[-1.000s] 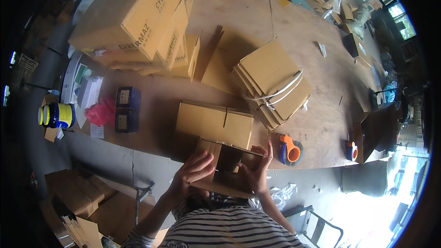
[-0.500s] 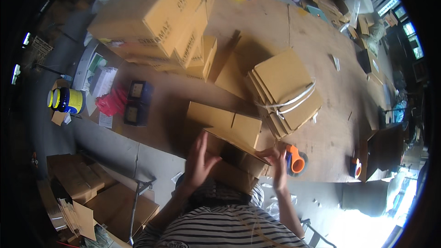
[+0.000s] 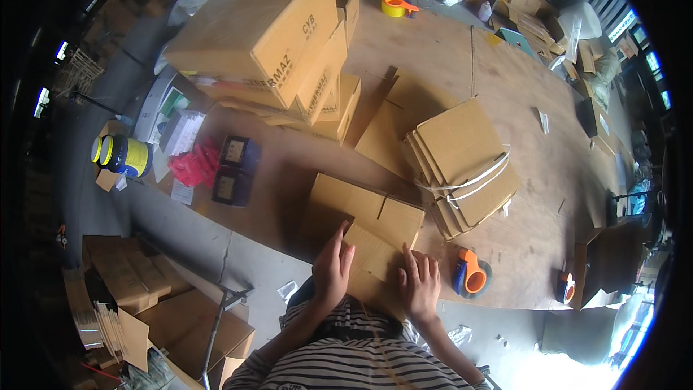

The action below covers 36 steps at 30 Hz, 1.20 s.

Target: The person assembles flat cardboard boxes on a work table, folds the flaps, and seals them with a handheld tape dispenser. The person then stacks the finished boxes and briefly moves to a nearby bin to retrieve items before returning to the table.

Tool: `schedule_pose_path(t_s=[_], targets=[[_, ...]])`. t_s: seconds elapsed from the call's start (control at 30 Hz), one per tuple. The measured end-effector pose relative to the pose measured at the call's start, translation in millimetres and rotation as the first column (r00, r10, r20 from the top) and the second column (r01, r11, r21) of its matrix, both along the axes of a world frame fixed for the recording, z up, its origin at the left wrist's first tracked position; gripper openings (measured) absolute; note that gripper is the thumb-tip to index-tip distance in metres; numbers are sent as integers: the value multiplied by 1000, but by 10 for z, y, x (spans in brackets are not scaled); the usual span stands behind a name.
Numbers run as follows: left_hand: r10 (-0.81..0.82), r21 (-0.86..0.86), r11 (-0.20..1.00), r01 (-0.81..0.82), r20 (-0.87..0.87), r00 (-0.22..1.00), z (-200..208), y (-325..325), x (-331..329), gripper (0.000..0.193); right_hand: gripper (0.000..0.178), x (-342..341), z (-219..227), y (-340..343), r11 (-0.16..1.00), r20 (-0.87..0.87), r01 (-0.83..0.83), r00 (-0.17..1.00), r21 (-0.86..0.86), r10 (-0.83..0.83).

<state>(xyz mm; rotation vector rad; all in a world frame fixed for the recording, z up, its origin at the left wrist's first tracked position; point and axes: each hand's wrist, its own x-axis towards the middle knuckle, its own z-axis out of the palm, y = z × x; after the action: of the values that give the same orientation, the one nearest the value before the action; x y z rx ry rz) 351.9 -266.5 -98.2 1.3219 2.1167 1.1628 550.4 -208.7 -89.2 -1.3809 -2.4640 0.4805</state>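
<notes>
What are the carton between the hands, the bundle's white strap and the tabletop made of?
Carton: matte cardboard, likely corrugated; tan, straight folded edges.
White strap: probably smooth plastic; narrow, bowed band.
Tabletop: likely plywood, dull and worn; mottled brown, seam line.

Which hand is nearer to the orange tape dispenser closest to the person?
Right. The right hand, at the right side of the small cardboard box, is just left of the tape dispenser; the left hand is farther left, at the box's left side.
</notes>
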Motion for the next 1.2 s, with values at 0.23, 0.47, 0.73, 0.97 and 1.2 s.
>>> schedule_pose_path(t_s=[0.23, 0.47, 0.73, 0.97, 1.2], targets=[[-141, 103, 988, 112, 342, 929, 113, 70, -284, 59, 42, -170, 100, 421, 976, -159, 34, 985, -215, -70], [214, 455, 888, -66, -282, 935, 973, 925, -1426, 59, 49, -709, 585, 1376, 960, -153, -259, 958, -108, 241], [305, 488, 852, -189, -169, 937, 174, 1467, -1865, 70, 69, -1953, 748, 3189, 819, -747, -451, 664, -354, 42], [302, 504, 836, -216, -94, 949, 68, 1840, -1909, 67, 83, -2918, 338, 4001, 693, -782, -495, 601, -524, -162], [305, 494, 849, -188, -168, 937, -38, 1841, -1922, 66, 86, -3101, 62, 3774, 691, -800, -520, 583, -502, -143]])
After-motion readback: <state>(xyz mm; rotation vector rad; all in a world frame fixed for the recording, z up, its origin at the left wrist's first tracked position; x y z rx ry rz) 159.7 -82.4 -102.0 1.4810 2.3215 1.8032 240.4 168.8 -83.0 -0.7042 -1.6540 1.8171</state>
